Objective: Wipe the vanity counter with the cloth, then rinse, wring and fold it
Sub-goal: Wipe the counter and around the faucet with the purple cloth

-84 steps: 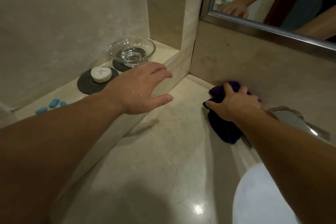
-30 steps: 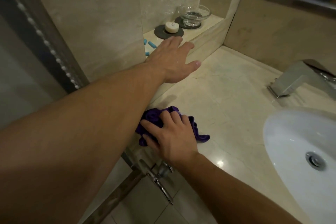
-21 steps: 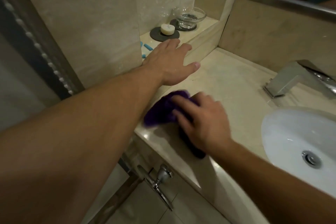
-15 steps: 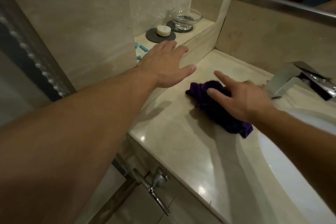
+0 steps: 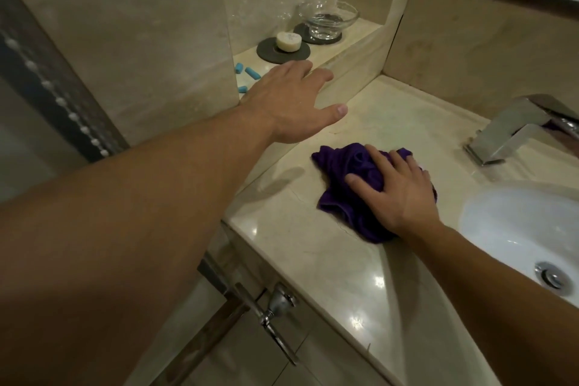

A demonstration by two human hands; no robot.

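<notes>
Centrally, the crumpled purple cloth (image 5: 344,172) lies on the polished beige marble counter (image 5: 313,260), just left of the white oval sink basin (image 5: 517,222). The right hand (image 5: 401,194) presses flat on the cloth, fingers spread and nearly straight. The left hand (image 5: 297,100), fingers extended and holding nothing, reaches over the edge of the raised marble ledge (image 5: 354,41); contact cannot be told. On the ledge stand a round white soap (image 5: 289,41) and a clear glass bowl (image 5: 327,20). The angular chrome faucet (image 5: 513,131) stands behind the basin.
</notes>
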